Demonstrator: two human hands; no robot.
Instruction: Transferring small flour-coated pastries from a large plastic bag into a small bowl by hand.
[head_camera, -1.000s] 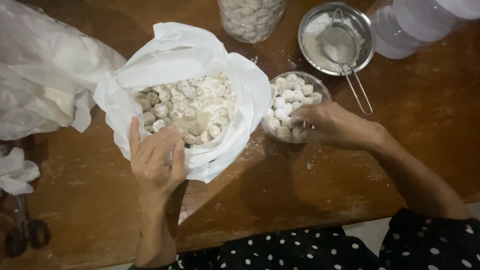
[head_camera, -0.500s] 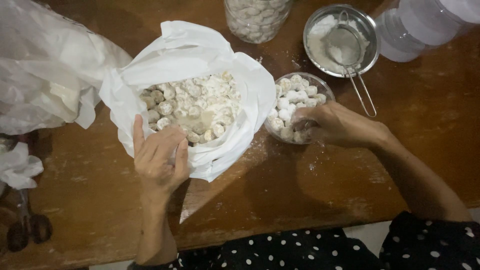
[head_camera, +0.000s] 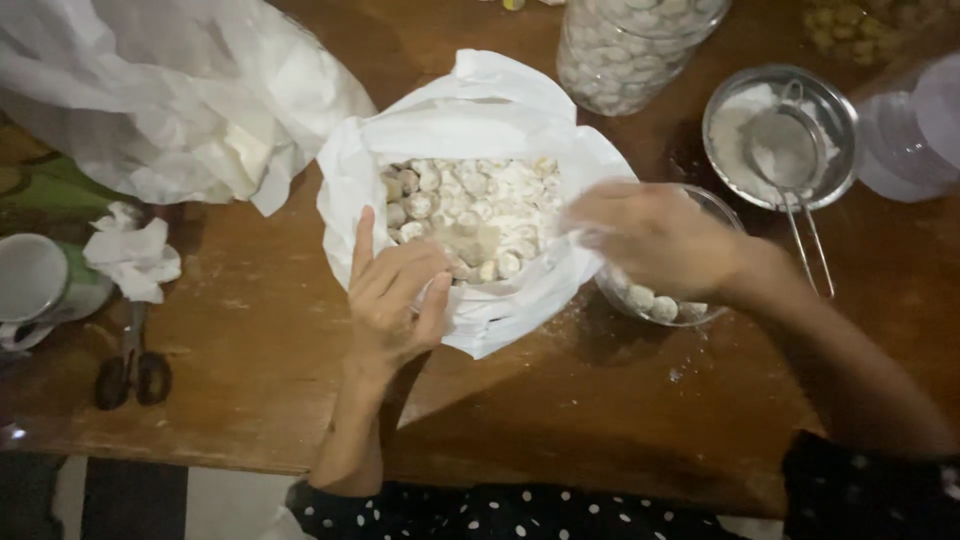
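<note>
Down at the bottom edge, dark polka-dot sleeves (head_camera: 500, 512) frame both arms over the brown wooden desk (head_camera: 560, 440). The left hand (head_camera: 392, 295), just left of centre, lies flat with its fingers spread and its grip apart, resting on the near rim of the white-plastic-lined bowl (head_camera: 480, 320) and clamping nothing. That bowl sits in the middle of the frame, and inside it are the powdered white balls (head_camera: 470, 215), heaped in loose flour. The right hand (head_camera: 655, 240), right of centre, hovers blurred between the bowl's right edge and the small glass bowl (head_camera: 690, 312); its fingers curl inward, but whether the grip has closed on a ball I cannot tell. The small glass bowl lies partly under that hand, with a few coated balls showing at its near side.

Over at the left edge, a pair of dark-handled scissors (head_camera: 130, 365) lies on the desk, with a white mug (head_camera: 35, 280) and a crumpled tissue (head_camera: 130, 255) just above it. Further back, a big crumpled clear plastic bag (head_camera: 170, 90) fills the upper left. At upper right, a metal bowl of white powder (head_camera: 835, 110) holds a small wire strainer (head_camera: 785, 150), its handle pointing toward the near side. At the top centre stands a clear jar (head_camera: 630, 45) packed with pale balls.
</note>
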